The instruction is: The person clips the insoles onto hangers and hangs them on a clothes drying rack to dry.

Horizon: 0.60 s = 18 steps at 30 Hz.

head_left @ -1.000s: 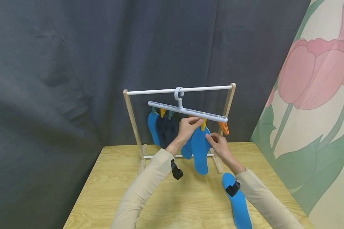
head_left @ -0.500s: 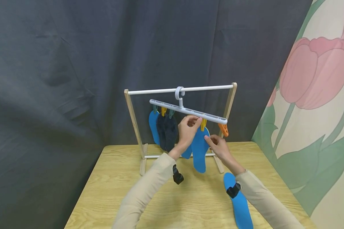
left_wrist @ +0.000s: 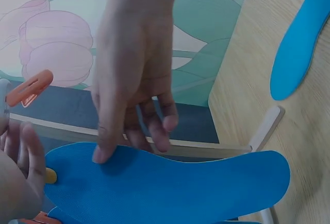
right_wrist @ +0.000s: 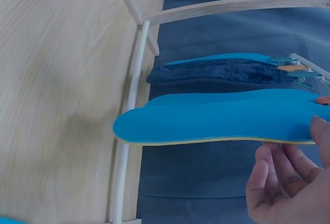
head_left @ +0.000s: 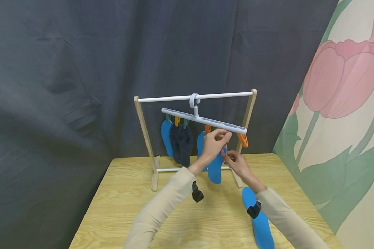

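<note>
In the head view, my left hand (head_left: pixel 212 145) is at the right half of the pale grey hanger (head_left: pixel 202 120) and hides the yellow clip there. Past its fingers, the tip of that yellow clip (left_wrist: pixel 50 175) shows at the end of a blue insole (left_wrist: pixel 170 183) in the left wrist view. My right hand (head_left: pixel 238 164) pinches this insole's upper edge between thumb and fingers. Behind it, a second blue insole (head_left: pixel 201 141) hangs from an orange clip (head_left: pixel 207 129). Another orange clip (head_left: pixel 242 140) is at the hanger's right end.
A wooden rack with a white bar (head_left: pixel 162 99) bears the tilted hanger. On its left side hang a blue insole (head_left: pixel 166 138) and dark fuzzy insoles (head_left: pixel 185 147). One more blue insole (head_left: pixel 261 224) lies on the table (head_left: pixel 118 207) under my right forearm.
My left hand has moved right, over the yellow clip. The insole's lower end has risen slightly and shifted left. My right hand has slid a little down with its edge.
</note>
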Motion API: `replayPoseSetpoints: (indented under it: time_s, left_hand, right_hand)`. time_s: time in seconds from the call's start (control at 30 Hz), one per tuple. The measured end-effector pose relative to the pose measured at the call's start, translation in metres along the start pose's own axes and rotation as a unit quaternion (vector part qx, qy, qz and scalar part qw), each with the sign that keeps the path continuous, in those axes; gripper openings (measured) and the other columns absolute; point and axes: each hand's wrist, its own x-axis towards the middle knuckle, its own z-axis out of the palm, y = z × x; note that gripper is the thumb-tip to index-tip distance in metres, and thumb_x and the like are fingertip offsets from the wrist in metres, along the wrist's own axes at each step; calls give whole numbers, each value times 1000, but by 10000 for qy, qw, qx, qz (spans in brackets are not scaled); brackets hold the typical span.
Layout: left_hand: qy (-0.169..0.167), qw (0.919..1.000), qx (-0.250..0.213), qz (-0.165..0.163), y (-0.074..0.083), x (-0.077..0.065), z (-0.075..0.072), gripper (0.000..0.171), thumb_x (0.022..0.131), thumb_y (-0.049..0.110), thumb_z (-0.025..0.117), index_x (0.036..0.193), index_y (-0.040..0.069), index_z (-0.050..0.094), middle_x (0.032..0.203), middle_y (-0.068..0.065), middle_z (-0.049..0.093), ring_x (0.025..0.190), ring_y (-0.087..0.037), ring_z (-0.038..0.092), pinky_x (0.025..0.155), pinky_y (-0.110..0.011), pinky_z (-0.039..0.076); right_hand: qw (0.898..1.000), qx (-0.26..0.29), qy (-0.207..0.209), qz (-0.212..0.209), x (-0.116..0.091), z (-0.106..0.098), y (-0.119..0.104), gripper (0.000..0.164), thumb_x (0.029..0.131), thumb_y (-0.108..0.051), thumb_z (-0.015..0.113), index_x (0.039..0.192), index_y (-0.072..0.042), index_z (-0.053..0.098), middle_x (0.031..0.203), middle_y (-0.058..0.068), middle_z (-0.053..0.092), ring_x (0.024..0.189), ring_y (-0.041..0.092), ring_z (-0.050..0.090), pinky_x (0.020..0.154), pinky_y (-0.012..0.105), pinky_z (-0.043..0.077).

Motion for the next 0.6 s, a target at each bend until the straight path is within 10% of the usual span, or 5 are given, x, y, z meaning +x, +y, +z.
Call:
replayPoseSetpoints:
  time_s: [0.6]
  left_hand:
    - [-1090,9894,-932,-244,5,-2,26,39,103,14,53,140,1,51,135,-21,57,113,-30,64,87,-33,58]
  right_hand:
    - [9982,8,-484,354,-15,8,36,30,100,-19,62,117,5,60,105,17,67,89,28,64,74,39,56]
